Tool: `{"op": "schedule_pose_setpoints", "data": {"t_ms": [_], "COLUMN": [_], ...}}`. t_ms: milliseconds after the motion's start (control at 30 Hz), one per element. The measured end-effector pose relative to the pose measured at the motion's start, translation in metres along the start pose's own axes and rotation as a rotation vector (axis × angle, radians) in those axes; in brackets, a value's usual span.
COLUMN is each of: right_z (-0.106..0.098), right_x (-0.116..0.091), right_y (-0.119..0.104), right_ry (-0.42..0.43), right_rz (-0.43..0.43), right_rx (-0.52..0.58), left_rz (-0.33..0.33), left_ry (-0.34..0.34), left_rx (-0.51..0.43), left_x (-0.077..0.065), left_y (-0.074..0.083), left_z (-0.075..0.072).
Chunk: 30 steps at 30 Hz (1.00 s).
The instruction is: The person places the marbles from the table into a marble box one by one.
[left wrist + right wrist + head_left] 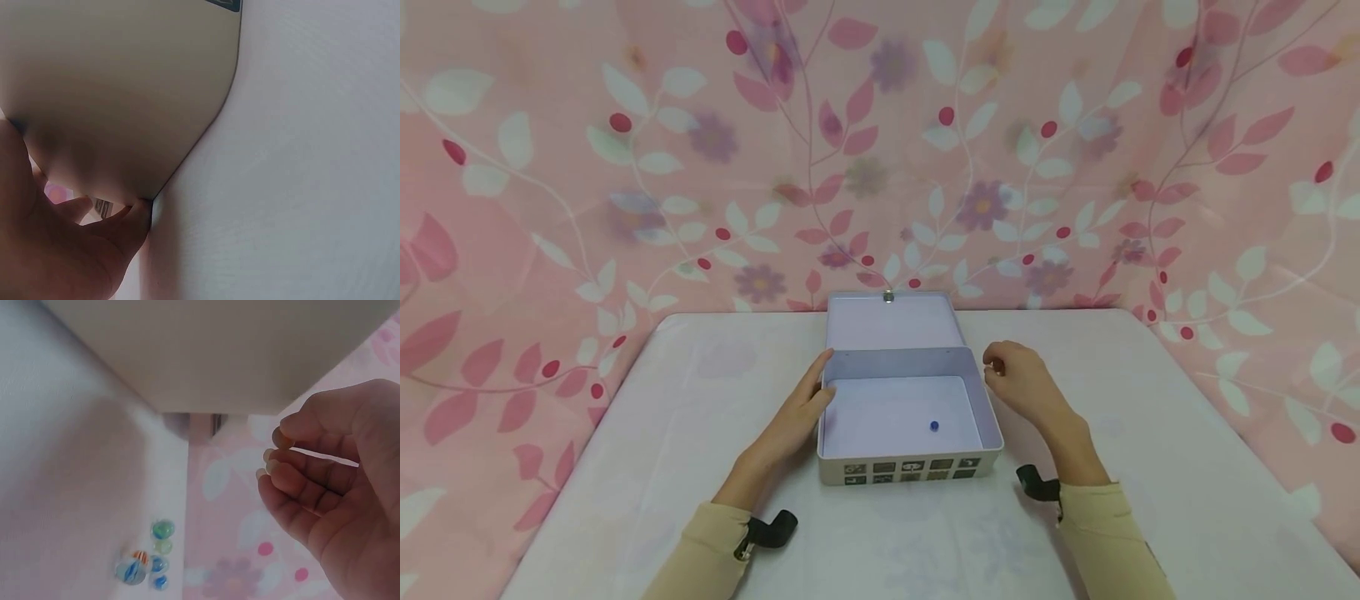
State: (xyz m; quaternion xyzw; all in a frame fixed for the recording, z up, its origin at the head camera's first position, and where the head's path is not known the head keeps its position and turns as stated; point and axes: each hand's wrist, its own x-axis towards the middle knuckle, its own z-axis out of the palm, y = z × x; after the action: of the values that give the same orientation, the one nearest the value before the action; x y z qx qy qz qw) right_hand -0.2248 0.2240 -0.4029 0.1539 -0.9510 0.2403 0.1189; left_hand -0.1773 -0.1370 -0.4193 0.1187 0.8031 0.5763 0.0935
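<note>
A pale tin box (910, 468) with small dark picture squares on its front stands with its hinged lid (891, 321) tipped back. Inside it, right of the middle, lies one small blue marble (934, 426). My left hand (793, 421) holds the box's left wall, the thumb over the rim. Just off the right wall, around rim height, my right hand (1026, 383) pinches a small amber-brown marble (283, 438) between thumb and fingertip; the other fingers are loosely bent. Several glass marbles (140, 569) lie grouped on the table in the right wrist view; the head view does not show them.
A white cloth (715, 375) covers the table under the box. Behind the far table edge hangs a pink curtain (880, 167) with leaves and flowers. Black wrist cameras (772, 530) stick out from both sleeves.
</note>
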Motion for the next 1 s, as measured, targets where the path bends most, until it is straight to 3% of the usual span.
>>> {"op": "schedule_pose_setpoints", "data": {"t_ms": [167,467,700,1000], "right_z": [0.0,0.002,0.016,0.031], "right_x": [-0.002,-0.007,-0.008,-0.011], "right_y": [-0.013,-0.033,-0.046,-0.054], "right_ry": [0.013,0.059,0.021,-0.099], "right_rz": [-0.037,-0.155,-0.23,-0.29], "right_rx": [0.008,0.02,0.001,-0.045], "left_rz": [0.003,0.024,0.041,0.048], "left_ry": [0.004,0.036,0.056,0.057], "left_rx": [0.013,0.01,0.028,0.031], "left_x": [0.002,0.013,0.011,0.011], "left_y": [-0.001,-0.031,-0.032,-0.033], "left_z": [0.0,0.003,0.005,0.005]}}
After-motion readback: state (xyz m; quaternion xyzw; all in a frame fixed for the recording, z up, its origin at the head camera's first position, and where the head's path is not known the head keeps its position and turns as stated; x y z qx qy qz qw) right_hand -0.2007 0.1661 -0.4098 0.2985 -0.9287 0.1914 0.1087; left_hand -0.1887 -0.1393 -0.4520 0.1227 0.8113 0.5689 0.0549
